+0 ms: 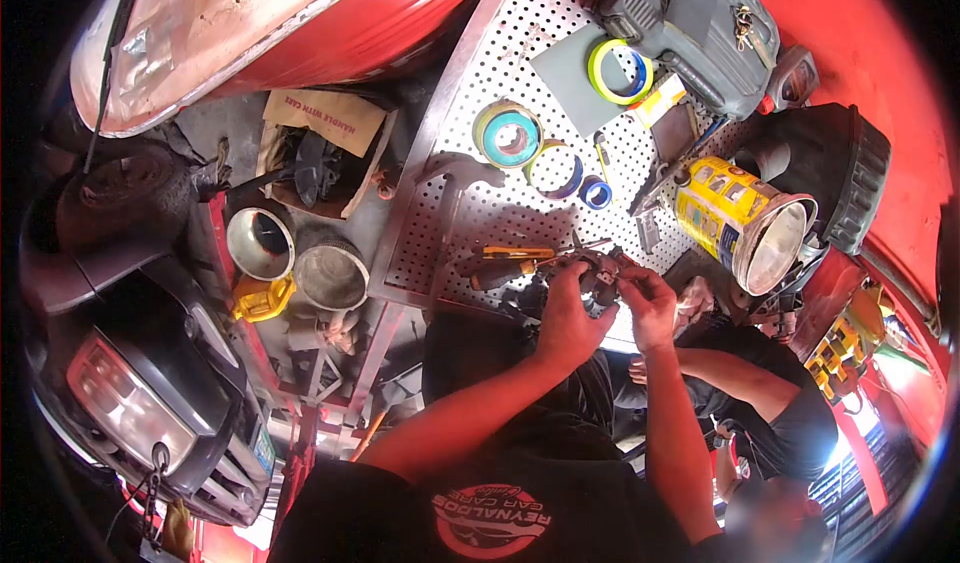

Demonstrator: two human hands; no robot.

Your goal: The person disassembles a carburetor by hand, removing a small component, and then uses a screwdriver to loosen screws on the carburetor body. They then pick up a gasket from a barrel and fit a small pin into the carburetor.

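My left hand (572, 325) wraps its thumb and fingers around a small dark mechanical part (600, 275) at the near edge of the perforated metal table (415, 263). Pinched against the right side of the same part are the fingertips of my right hand (648, 308). The fingers hide much of the part, and its exact kind does not show. Just left of it lie a screwdriver (492, 277) and an orange-handled tool (515, 253). A hammer (458, 175) rests farther left, its handle toward me.
Several tape rolls (508, 135) lie farther back, near a grey tool case (700, 28). On the right is a yellow can (725, 208) lying tilted. Another person (750, 373) is close on my right. Left of the table are a cardboard box (325, 128) and a bucket (258, 248).
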